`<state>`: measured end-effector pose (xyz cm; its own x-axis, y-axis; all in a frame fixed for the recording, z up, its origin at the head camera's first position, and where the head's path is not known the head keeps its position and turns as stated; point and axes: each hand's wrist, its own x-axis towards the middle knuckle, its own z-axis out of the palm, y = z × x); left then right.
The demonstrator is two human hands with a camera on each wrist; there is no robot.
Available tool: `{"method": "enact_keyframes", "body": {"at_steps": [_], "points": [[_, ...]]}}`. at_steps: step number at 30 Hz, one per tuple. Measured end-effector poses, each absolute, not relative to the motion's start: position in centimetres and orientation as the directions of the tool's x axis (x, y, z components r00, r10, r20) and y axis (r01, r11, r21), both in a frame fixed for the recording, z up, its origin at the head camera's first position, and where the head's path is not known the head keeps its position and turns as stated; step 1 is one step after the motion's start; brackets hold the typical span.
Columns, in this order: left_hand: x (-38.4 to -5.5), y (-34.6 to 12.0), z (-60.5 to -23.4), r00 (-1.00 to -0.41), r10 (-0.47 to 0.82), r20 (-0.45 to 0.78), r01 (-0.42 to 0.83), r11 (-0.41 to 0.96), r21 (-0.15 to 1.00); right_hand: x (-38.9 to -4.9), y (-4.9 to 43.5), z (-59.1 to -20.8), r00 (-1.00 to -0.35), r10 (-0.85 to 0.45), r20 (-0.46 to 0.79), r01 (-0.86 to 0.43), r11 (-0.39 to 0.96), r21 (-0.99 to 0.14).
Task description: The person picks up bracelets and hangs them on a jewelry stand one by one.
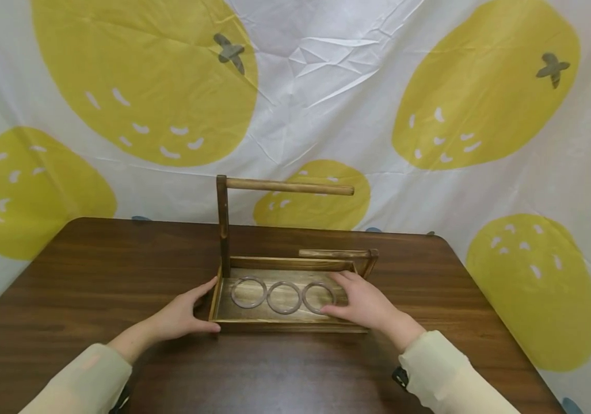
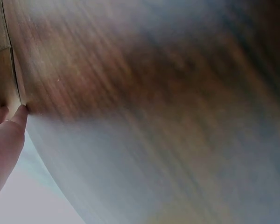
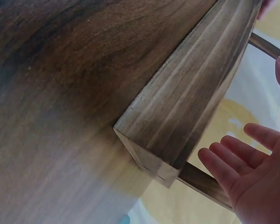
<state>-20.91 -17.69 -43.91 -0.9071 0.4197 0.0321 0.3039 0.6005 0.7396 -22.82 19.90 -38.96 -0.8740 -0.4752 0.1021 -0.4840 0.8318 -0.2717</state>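
Note:
A shallow wooden tray [image 1: 295, 328] with two upright posts, each carrying a horizontal rod, stands on the table. Three greyish see-through bangles [image 1: 248, 278] [image 1: 285, 312] [image 1: 312, 285] lie flat in a row inside it. At the tray's left end rests my left hand [image 1: 183, 313], thumb at the front corner and fingers along the end wall. My right hand [image 1: 365, 299] is over the tray's right end, thumb and fingertips spread beside the right bangle. In the right wrist view, its fingers [image 3: 228, 154] are extended and apart.
The taller post [image 1: 223, 230] rises at the left, its upper rod [image 1: 290, 186] pointing right. A lower rod [image 1: 334, 253] runs leftward from a short post at the back right. Dark wooden table [image 1: 119, 259] surrounds the tray, with a lemon-print cloth [image 1: 326, 115] hanging behind.

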Motion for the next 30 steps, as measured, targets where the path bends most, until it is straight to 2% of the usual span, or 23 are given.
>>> {"method": "enact_keyframes", "body": {"at_steps": [9, 21, 30], "points": [[-21.1, -17.8, -44.1, -0.907, 0.42, 0.018, 0.292, 0.599, 0.745, -23.5, 19.4, -40.0, -0.863, -0.489, 0.124, -0.504, 0.822, -0.265], [-21.1, -17.8, -44.1, -0.905, 0.424, 0.022, 0.3, 0.602, 0.74, -24.2, 18.9, -41.2, -0.879, -0.468, 0.086, -0.466, 0.811, -0.352], [-21.1, -17.8, -44.2, -0.905, 0.424, 0.035, 0.311, 0.604, 0.734, -24.8, 18.9, -42.2, -0.883, -0.465, 0.066, -0.454, 0.809, -0.373]]}}
